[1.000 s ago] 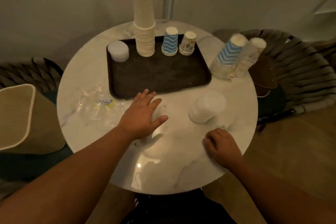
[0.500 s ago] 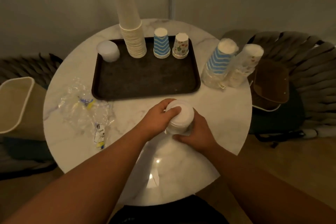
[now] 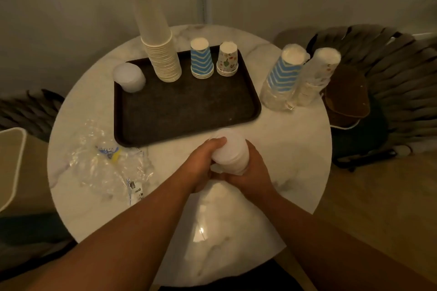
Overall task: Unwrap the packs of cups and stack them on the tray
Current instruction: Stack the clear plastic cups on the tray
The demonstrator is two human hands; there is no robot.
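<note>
Head view: left hand [image 3: 201,160] and right hand [image 3: 250,170] both clasp translucent cup pack [image 3: 230,151], frame centre. Risk: hard wrapper tug spills cups over tabletop [image 3: 295,149] edge.

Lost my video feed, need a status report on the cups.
Left hand and right hand both grip white cup pack above table. Two wrapped packs wait right of tray. Nothing in the way.
</note>
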